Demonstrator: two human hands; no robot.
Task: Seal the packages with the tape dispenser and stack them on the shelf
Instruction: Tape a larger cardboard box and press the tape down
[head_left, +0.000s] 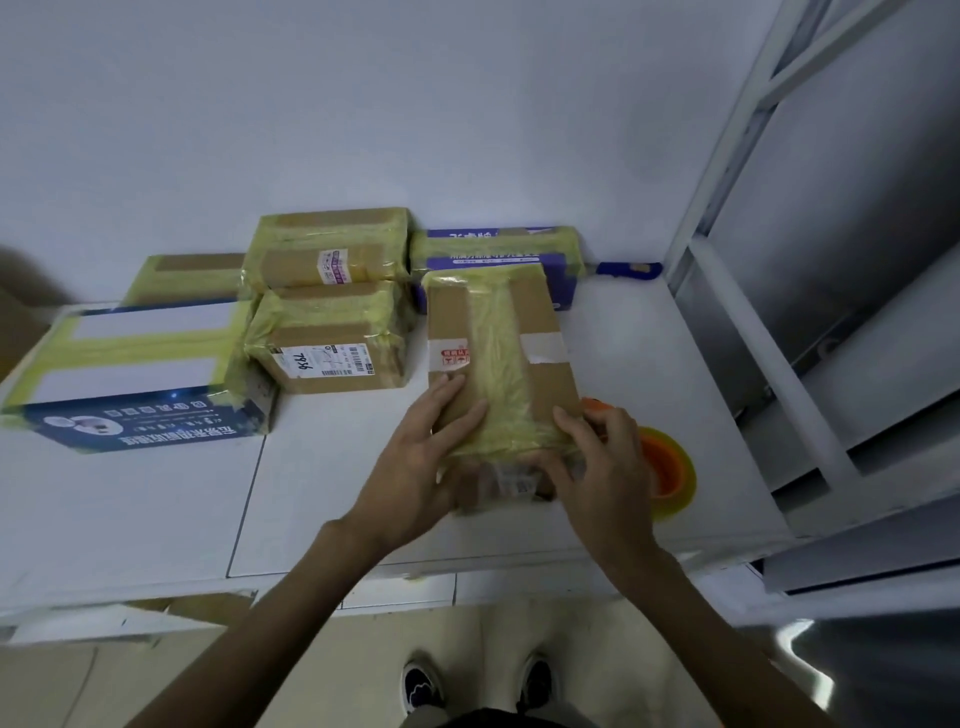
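Package (498, 353): on worktop (649, 364), yellow tape over top and near end — seemingly sealed.
Left grip (415, 457): straight fingers pressed flat on top.
Right grip (608, 462): curled round near right corner.
Tape dispenser (667, 467): just beside right grip.
Done: 5 other packages (332, 338) taped, near wall.
Left: stacking on shelf (779, 364) — none seen there.

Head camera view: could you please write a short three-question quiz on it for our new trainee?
1. True or false: the tape dispenser lies left of the brown box.
2. How many hands touch that box? A none, B one, C two.
3. Fill in: the dispenser is ___ coloured.
Key: 1 false, it lies to the right; 2 C, the left hand and the right hand; 3 orange.
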